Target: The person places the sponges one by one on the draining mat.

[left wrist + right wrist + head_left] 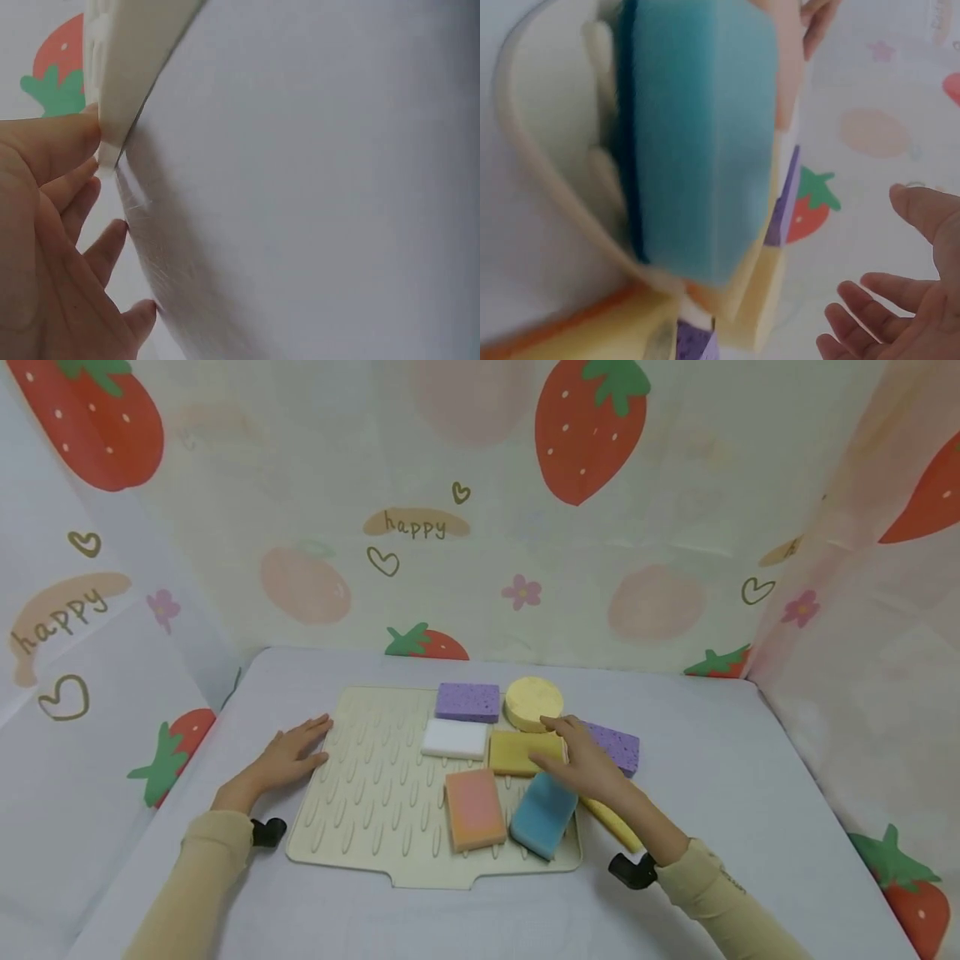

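My left hand touches the left edge of a cream ridged drying mat, its thumb and fingertips at the rim in the left wrist view. Over the mat's right side, my right hand hovers with spread fingers, holding nothing in the right wrist view. Below it lie a blue sponge with a dark base and a mustard-yellow sponge. Also on the mat are a purple sponge, a round yellow sponge, a white sponge and an orange-pink sponge.
Off the mat's right edge, a second purple sponge and a yellow piece lie partly behind the right hand and forearm. A white cloth covers the table. Strawberry-printed curtains stand along the back and sides.
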A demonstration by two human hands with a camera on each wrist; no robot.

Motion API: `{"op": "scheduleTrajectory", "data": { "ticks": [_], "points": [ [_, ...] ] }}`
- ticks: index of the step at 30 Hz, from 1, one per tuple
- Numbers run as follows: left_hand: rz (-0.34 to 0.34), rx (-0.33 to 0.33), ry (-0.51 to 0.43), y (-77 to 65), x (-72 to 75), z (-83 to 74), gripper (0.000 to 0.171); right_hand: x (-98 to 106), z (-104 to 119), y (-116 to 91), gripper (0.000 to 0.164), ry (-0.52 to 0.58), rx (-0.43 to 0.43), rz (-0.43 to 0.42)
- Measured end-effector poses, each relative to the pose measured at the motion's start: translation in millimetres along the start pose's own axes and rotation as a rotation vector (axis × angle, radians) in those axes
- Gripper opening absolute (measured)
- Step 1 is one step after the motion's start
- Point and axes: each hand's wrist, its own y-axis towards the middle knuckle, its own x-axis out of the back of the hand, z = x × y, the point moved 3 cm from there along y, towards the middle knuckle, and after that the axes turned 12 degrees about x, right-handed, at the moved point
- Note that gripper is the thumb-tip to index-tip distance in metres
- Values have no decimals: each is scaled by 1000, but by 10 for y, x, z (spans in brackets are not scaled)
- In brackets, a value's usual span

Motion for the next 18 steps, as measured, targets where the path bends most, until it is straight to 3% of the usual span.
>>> {"op": "scheduleTrajectory", "data": {
  "ticks": [9,18],
  "points": [
    [-1,-52,-25,-18,33,-53,55,216,-298,-69,60,-131,14,-88],
    [18,-45,-35,-12,53,0,58,346,-714,-215,64,-264,-78,-67]
  ]
}}
